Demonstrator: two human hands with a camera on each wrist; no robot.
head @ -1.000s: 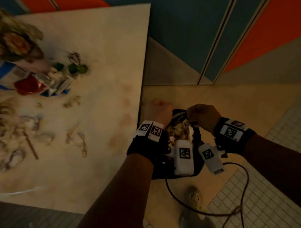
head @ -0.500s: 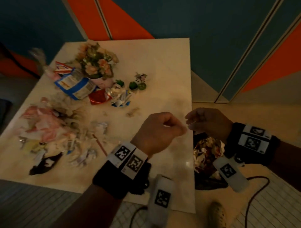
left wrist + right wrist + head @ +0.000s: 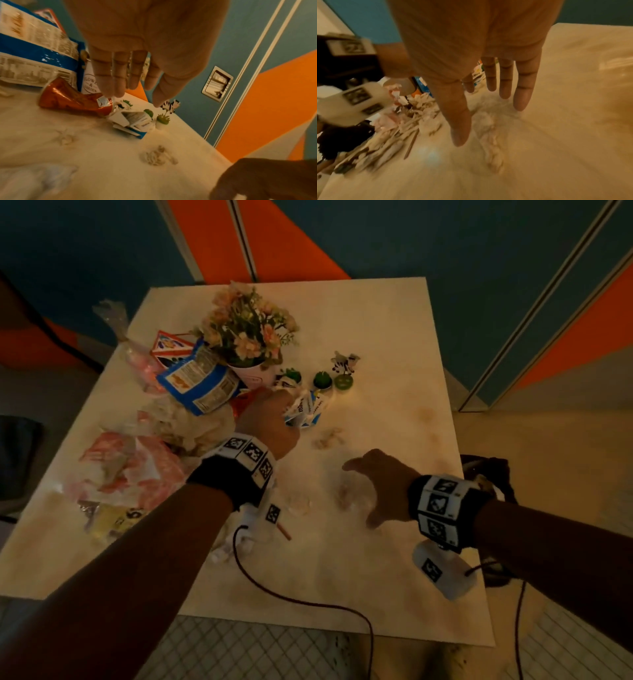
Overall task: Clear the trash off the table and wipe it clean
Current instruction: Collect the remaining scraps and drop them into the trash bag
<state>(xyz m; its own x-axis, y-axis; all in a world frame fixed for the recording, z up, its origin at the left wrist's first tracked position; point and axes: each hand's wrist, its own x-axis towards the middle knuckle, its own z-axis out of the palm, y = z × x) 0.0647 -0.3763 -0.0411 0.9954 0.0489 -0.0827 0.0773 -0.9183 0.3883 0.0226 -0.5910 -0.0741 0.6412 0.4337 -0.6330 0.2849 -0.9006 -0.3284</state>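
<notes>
Now my left hand [image 3: 270, 419] is out over the desk [image 3: 376, 559], fingers [image 3: 109, 75] straight and slightly apart, gripping nothing. Their tips hang just above a crushed red wrapper [image 3: 68, 97] and a torn white-and-blue carton [image 3: 308, 409], which lies just past the fingertips; I cannot tell whether they touch either one. Beyond that hand stands a flower pot [image 3: 251, 371] with a blue snack bag [image 3: 198, 381] leaning beside it, and three small green ornaments [image 3: 322, 378] sit further out.

My right hand [image 3: 380, 487] is spread wide, palm down, holding nothing, low over a smear of pale crumbs [image 3: 489, 129] on the desk. Its fingertips [image 3: 520, 102] come close to the surface; contact is unclear.

To the left of both hands lies the main trash pile [image 3: 137, 467]: pink-and-white plastic, crumpled paper and scraps. Behind my right wrist, off the desk edge, a dark bag [image 3: 486, 470] sits on the floor.
</notes>
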